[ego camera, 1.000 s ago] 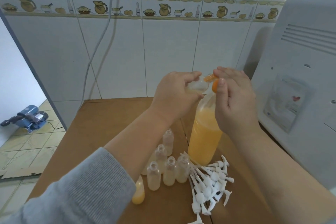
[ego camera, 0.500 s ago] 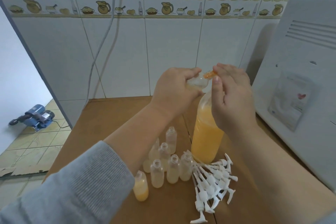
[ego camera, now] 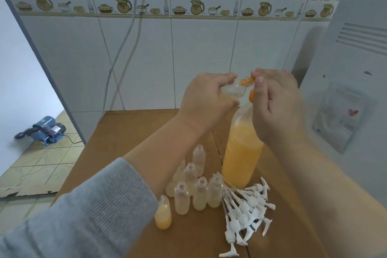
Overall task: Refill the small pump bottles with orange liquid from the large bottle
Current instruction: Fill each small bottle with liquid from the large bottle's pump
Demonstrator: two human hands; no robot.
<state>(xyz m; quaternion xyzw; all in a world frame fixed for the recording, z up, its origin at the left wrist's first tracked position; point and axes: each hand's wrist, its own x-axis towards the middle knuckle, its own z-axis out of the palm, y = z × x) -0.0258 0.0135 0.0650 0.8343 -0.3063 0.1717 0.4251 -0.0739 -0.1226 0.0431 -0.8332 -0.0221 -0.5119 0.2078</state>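
Observation:
A tall clear large bottle (ego camera: 240, 153), more than half full of orange liquid, stands on the brown table (ego camera: 125, 142). My left hand (ego camera: 207, 98) grips a small clear bottle (ego camera: 231, 92) tipped sideways, its mouth against the orange spout (ego camera: 246, 81) at the large bottle's top. My right hand (ego camera: 274, 107) pinches that orange top from above and hides most of it. Several open small bottles (ego camera: 200, 192) stand in a cluster at the large bottle's foot; one small bottle (ego camera: 163, 216) at the front left holds orange liquid.
A heap of white pump heads (ego camera: 245, 209) lies right of the small bottles. A big white appliance (ego camera: 345, 69) stands along the table's right side. The tiled wall with hanging cables (ego camera: 129, 27) is behind. A blue machine (ego camera: 45, 130) sits on the floor, far left.
Both hands stay at the large bottle's top with the same holds. Only the head view has shifted slightly.

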